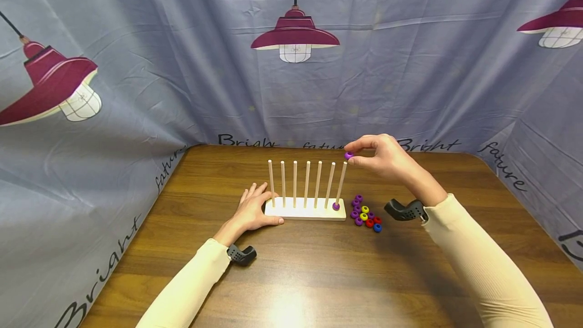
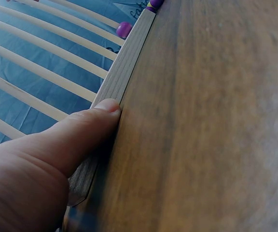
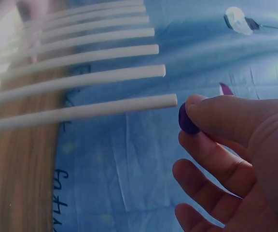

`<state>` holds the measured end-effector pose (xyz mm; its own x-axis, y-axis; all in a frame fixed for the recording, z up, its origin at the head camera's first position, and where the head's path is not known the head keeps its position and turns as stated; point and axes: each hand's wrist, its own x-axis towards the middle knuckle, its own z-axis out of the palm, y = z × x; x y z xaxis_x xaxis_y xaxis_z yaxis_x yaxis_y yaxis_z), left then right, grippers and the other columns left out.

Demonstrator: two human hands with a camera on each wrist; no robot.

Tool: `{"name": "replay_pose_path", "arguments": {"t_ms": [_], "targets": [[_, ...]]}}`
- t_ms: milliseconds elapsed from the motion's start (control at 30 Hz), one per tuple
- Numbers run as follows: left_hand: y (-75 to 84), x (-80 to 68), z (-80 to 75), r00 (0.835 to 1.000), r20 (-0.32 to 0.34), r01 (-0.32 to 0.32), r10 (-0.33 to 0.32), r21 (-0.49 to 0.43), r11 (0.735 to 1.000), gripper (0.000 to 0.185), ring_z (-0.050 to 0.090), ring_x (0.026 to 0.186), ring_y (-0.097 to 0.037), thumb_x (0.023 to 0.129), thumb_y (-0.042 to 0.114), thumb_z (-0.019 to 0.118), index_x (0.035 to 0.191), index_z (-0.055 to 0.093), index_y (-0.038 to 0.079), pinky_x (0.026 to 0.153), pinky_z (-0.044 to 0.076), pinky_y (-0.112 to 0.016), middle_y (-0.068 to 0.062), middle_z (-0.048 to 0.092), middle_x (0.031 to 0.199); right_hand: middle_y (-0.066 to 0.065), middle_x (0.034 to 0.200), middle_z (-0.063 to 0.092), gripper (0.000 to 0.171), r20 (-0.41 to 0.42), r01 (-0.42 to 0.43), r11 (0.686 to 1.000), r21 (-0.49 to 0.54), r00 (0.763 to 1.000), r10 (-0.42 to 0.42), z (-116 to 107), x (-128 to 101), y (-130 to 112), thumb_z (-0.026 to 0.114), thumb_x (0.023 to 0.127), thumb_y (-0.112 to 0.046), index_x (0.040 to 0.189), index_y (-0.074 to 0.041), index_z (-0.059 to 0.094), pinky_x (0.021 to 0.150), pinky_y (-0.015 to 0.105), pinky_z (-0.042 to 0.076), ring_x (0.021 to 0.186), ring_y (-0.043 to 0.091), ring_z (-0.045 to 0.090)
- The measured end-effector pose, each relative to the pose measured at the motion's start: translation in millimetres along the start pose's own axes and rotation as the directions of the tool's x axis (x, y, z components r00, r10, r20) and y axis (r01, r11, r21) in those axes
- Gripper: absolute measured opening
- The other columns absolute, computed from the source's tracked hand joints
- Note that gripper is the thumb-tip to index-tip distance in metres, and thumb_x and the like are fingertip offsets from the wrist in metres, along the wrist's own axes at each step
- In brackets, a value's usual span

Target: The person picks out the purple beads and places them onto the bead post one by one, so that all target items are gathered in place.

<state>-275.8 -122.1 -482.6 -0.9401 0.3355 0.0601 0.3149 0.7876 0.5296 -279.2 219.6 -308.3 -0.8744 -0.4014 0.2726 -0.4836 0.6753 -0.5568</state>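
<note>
A pale wooden base (image 1: 300, 211) carries a row of several upright pegs (image 1: 306, 184). One purple bead (image 1: 336, 206) sits at the foot of the rightmost peg. My left hand (image 1: 253, 210) grips the base's left end, its thumb (image 2: 88, 128) along the front edge in the left wrist view. Between thumb and index finger my right hand (image 1: 380, 156) pinches another purple bead (image 3: 189, 119). That bead is just above and beside the tip of the rightmost peg (image 3: 129, 105), apart from it in the right wrist view.
Loose purple, yellow, red and blue beads (image 1: 364, 216) lie in a cluster right of the base. The brown wooden table (image 1: 291, 267) reaches back to a grey-blue curtain (image 1: 218, 65) printed with lamps and words.
</note>
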Motion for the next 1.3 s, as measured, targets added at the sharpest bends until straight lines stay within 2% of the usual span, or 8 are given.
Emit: {"name": "replay_pose_path", "arguments": {"t_ms": [333, 733, 967, 1300], "targets": [[0.1, 0.1, 0.3, 1.0, -0.001, -0.003, 0.003, 0.0, 1.0, 0.067, 0.014, 0.148, -0.044, 0.068, 0.05, 0.083, 0.125, 0.063, 0.022, 0.121, 0.007, -0.058, -0.018, 0.032, 0.157, 0.005, 0.103, 0.075, 0.023, -0.009, 0.042, 0.999, -0.024, 0.999, -0.042, -1.2, -2.2, -5.8, 0.076, 0.085, -0.018, 0.107, -0.013, 0.074, 0.095, 0.047, 0.05, 0.111, 0.027, 0.065], [-0.3, -0.4, 0.3, 1.0, 0.0, 0.0, 0.0, 0.001, 1.0, 0.066, 0.013, 0.149, -0.043, 0.068, 0.051, 0.082, 0.124, 0.063, 0.021, 0.121, 0.006, -0.057, -0.018, 0.032, 0.157, 0.001, 0.101, 0.076, 0.022, -0.021, 0.069, 0.996, -0.057, 0.997, -0.071, 0.9, -5.2, -6.2, 0.077, 0.083, -0.016, 0.104, -0.015, 0.075, 0.089, 0.034, 0.049, 0.107, 0.022, 0.067], [0.4, -0.7, 0.0, 1.0, -0.001, -0.002, 0.002, -0.006, 1.0, 0.066, 0.013, 0.149, -0.044, 0.068, 0.051, 0.082, 0.123, 0.063, 0.021, 0.121, 0.006, -0.057, -0.018, 0.032, 0.157, 0.003, 0.102, 0.076, 0.021, -0.019, 0.082, 0.995, -0.054, 0.996, -0.083, 3.8, -4.2, -5.9, 0.078, 0.082, -0.015, 0.103, -0.014, 0.076, 0.089, 0.04, 0.05, 0.106, 0.024, 0.068], [0.1, -0.6, -0.2, 1.0, 0.001, -0.001, 0.001, -0.005, 1.0, 0.066, 0.014, 0.149, -0.044, 0.068, 0.051, 0.082, 0.124, 0.063, 0.021, 0.121, 0.006, -0.057, -0.018, 0.032, 0.157, 0.005, 0.104, 0.075, 0.023, -0.004, 0.056, 0.998, -0.042, 0.998, -0.056, 4.2, -3.1, -3.4, 0.078, 0.081, -0.014, 0.104, -0.013, 0.075, 0.092, 0.045, 0.05, 0.11, 0.026, 0.066]]}}
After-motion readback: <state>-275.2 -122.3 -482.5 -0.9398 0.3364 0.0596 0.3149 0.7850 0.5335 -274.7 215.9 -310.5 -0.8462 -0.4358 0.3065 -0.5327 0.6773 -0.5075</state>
